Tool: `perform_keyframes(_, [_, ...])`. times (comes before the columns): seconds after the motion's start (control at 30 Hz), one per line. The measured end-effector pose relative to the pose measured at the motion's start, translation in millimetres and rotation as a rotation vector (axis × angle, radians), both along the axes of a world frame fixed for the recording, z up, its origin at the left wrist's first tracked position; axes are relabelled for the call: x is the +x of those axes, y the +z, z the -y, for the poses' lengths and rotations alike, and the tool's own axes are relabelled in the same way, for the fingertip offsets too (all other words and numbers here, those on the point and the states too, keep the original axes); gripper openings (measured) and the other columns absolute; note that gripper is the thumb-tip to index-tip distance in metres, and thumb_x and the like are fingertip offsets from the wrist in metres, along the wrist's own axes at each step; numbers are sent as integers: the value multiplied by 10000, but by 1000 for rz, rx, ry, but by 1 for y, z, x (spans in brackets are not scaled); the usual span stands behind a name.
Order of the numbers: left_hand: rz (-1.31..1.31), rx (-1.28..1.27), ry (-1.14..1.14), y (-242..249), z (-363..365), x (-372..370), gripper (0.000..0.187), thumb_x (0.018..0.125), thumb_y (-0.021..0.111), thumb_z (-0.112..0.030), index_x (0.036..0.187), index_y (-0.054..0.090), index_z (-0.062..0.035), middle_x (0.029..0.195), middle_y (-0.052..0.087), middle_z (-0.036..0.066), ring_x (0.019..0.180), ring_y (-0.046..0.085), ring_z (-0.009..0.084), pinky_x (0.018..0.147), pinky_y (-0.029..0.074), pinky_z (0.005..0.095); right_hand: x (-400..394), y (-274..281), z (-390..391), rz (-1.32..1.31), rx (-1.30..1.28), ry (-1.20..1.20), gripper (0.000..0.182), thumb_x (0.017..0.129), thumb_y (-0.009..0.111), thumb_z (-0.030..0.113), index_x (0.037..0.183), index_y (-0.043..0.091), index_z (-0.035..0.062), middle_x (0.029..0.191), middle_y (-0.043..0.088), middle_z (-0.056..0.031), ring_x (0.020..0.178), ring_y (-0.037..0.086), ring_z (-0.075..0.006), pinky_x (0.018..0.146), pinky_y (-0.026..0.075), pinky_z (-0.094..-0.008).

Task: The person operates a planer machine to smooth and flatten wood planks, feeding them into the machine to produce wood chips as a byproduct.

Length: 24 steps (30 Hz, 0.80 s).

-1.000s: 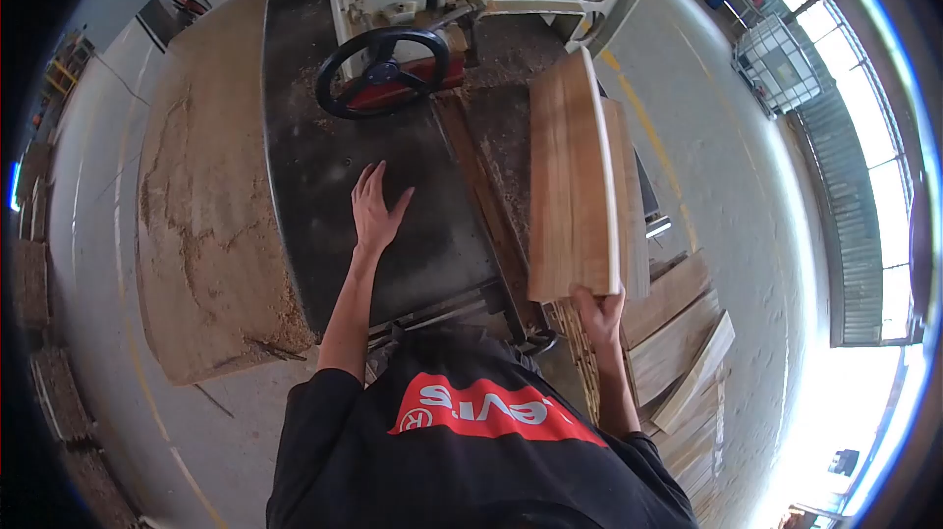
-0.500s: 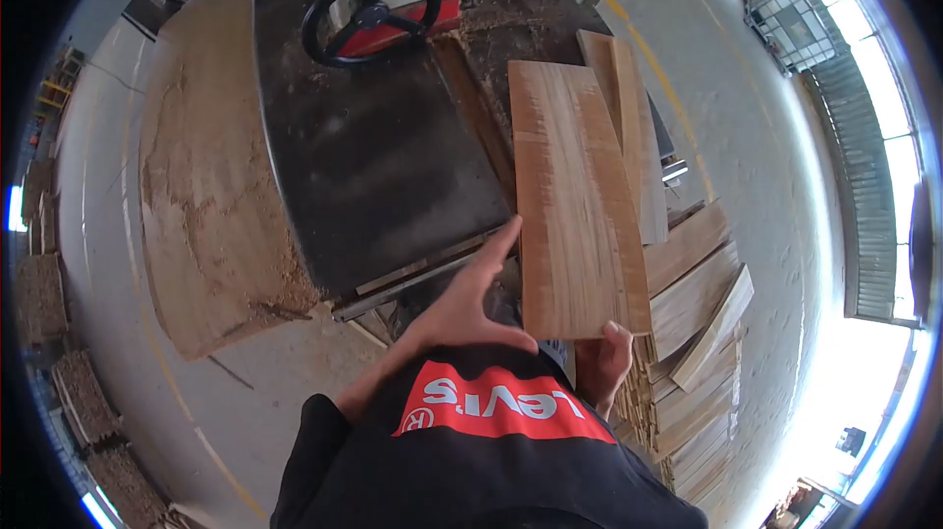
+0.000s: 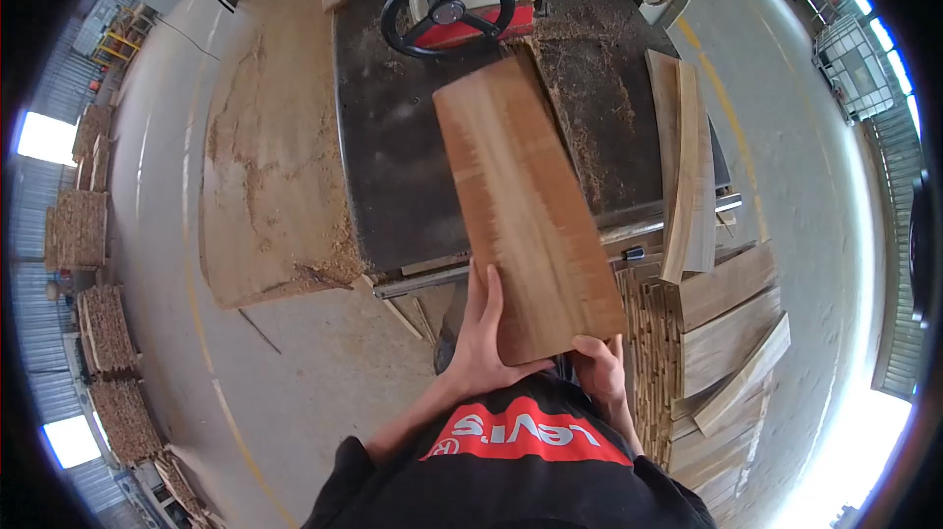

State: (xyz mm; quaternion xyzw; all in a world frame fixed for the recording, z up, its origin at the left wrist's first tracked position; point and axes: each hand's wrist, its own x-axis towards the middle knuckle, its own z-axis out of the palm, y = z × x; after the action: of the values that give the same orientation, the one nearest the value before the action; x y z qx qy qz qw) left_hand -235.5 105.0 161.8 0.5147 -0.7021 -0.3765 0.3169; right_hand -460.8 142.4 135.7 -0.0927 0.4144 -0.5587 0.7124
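A wide brown board (image 3: 530, 215) with a paler middle band extends from the person's body over the dark machine table (image 3: 393, 175), its far end near the black handwheel (image 3: 448, 12). My left hand (image 3: 481, 333) lies against the board's left edge near the close end, fingers on the wood and thumb along the end. At the near right corner my right hand (image 3: 599, 364) grips the board, thumb on top and the other fingers mostly hidden beneath.
Narrow boards (image 3: 680, 166) lie on the table's right side. Below them stands a stack of boards (image 3: 727, 333). Sawdust covers a wooden panel (image 3: 275, 156) at the left. More wood stacks (image 3: 108, 333) line the far left floor.
The board's far end has swung left over the table. My left hand, open beside the board before, now holds its left edge. The view has shifted, so the machine appears further right.
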Motion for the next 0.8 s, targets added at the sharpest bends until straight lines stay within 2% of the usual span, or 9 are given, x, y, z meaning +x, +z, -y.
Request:
perform_keyframes(0.03, [9,5,25,-7,-1,4,1590,682,1035,-463,1735,-44,40,1717,28,491,1629,6,641,1321,203,621,4,-4,7,6,-6,59,640,902,700,-78,1509,517,11,1386,676,-165,1281,674,-335,1095,548,-488])
perform_keyframes(0.07, [21,-52,92,-12,-1,8,1523,639,1046,-437,1734,113,62,1728,161,446,1644,115,595,1305,275,612,10,-4,12,55,62,85,587,929,720,-47,1485,541,17,1348,696,-150,1236,699,-317,1058,572,-477])
perform_keyframes(0.2, [296,-89,119,-28,8,32,1403,593,1036,-389,1701,299,54,1694,289,435,1645,108,602,1285,234,686,15,-77,17,201,197,237,523,970,712,2,1469,556,-7,1347,709,-162,1167,736,-308,962,623,-454])
perform_keyframes(0.33, [346,-157,105,-70,28,36,1459,570,1024,-445,1728,247,-16,1686,304,404,1647,105,588,1289,211,692,15,-92,50,144,298,373,394,1036,681,111,1380,613,-69,1289,751,-182,1198,744,-329,1062,613,-480])
perform_keyframes(0.53, [382,-221,64,-123,66,38,1448,603,978,-595,1715,269,4,1683,301,418,1671,82,534,1292,107,729,28,-137,77,244,338,250,374,1071,683,195,1356,648,-45,1248,768,-202,1133,776,-323,992,639,-431])
perform_keyframes(0.63, [454,-230,61,-125,86,45,1447,624,953,-653,1716,268,5,1695,291,420,1683,42,512,1279,30,755,33,-140,86,-120,356,341,400,1088,684,259,1341,659,-50,1225,783,-191,1106,790,-300,933,652,-419])
perform_keyframes(0.67, [491,-230,55,-123,92,48,1447,632,943,-673,1716,267,5,1700,286,420,1687,28,505,1273,4,764,39,-143,88,-262,323,349,414,1098,685,330,1240,709,-58,1108,805,-175,988,818,-278,818,674,-404])
perform_keyframes(0.77, [431,-254,63,-132,119,57,1460,634,930,-717,1713,267,9,1704,278,426,1691,2,497,1250,-52,784,52,-121,113,-620,283,397,424,1097,692,365,1105,754,-54,961,805,-149,819,822,-257,679,668,-386])
perform_keyframes(0.8, [444,-230,53,-125,128,60,1403,680,900,-746,1690,317,33,1682,316,433,1690,12,498,1267,-23,764,57,-126,121,-679,284,365,412,1101,689,385,1020,767,-11,840,796,-107,651,773,-220,530,587,-314])
